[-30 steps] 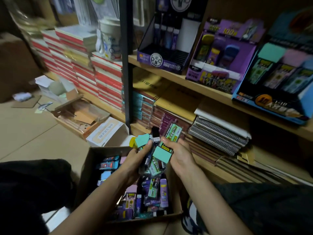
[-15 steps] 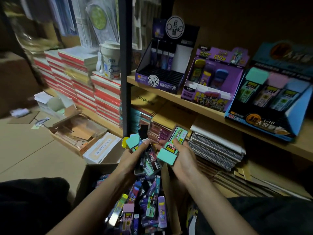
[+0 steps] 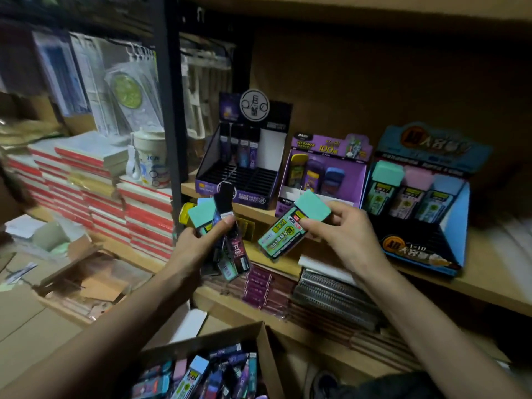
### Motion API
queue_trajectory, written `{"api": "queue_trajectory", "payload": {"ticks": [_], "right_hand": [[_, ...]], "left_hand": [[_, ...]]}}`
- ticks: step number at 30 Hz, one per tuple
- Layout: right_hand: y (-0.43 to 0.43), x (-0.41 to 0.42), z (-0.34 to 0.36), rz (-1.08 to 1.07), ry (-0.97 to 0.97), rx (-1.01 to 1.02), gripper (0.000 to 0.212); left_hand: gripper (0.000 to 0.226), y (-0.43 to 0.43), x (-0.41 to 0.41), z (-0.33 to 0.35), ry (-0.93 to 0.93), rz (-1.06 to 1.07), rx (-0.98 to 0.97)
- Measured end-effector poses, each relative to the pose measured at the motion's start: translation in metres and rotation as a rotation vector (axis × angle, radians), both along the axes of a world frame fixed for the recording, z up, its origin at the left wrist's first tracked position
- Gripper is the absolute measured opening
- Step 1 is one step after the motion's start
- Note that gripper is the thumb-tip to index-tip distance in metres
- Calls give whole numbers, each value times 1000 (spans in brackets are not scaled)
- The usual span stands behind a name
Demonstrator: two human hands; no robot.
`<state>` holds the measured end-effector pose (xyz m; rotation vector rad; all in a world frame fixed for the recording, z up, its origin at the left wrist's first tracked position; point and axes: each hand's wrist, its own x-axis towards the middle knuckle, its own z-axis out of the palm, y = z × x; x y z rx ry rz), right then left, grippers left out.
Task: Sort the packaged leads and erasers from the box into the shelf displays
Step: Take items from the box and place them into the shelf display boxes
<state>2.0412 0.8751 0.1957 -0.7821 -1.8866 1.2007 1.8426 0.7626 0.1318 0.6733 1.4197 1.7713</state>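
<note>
My right hand (image 3: pixel 344 234) pinches one green-capped lead pack (image 3: pixel 288 228), held tilted in front of the shelf. A bundle of mixed packs (image 3: pixel 224 234), green-capped and dark ones, is gripped in my left hand (image 3: pixel 198 246). On the shelf stand three displays: a dark purple one (image 3: pixel 230 180) with a few dark packs at its back, a light purple one (image 3: pixel 322 180), and a blue one (image 3: pixel 417 203) holding green, pink and blue-capped packs. The cardboard box (image 3: pixel 264 349) of loose packs sits below, between my arms.
A black shelf post (image 3: pixel 169 110) rises left of the displays. Stacks of red-edged books (image 3: pixel 100 191) and a white mug (image 3: pixel 151 162) lie further left. Notebooks (image 3: pixel 325 295) fill the lower shelf. Open cartons (image 3: pixel 83 286) litter the floor.
Both hands have risen from over the box to shelf height. My right hand has carried the single green-capped pack rightward, away from the bundle. The camera has tilted up.
</note>
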Motion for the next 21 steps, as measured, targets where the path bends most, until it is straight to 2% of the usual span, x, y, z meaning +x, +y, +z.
{"api": "queue_trajectory", "payload": {"ticks": [5,9,11,14,17,21], "right_hand": [[32,26,16,-106,157,64,14],[68,64,39,-334,237,227,22],[86,81,48,-421,199,322,22],[107,94,50,-480,25,428,23],[118,92,44,-404,-123,480,23],[121,83,33,-291,-194,502,20]], "left_hand": [[75,28,9,11,22,5,49],[74,48,15,14,19,-23,64],[72,55,19,14,13,-50,83],[66,60,24,14,0,-84,106],[61,63,26,10,27,-99,110],[51,67,28,6,35,-85,125]]}}
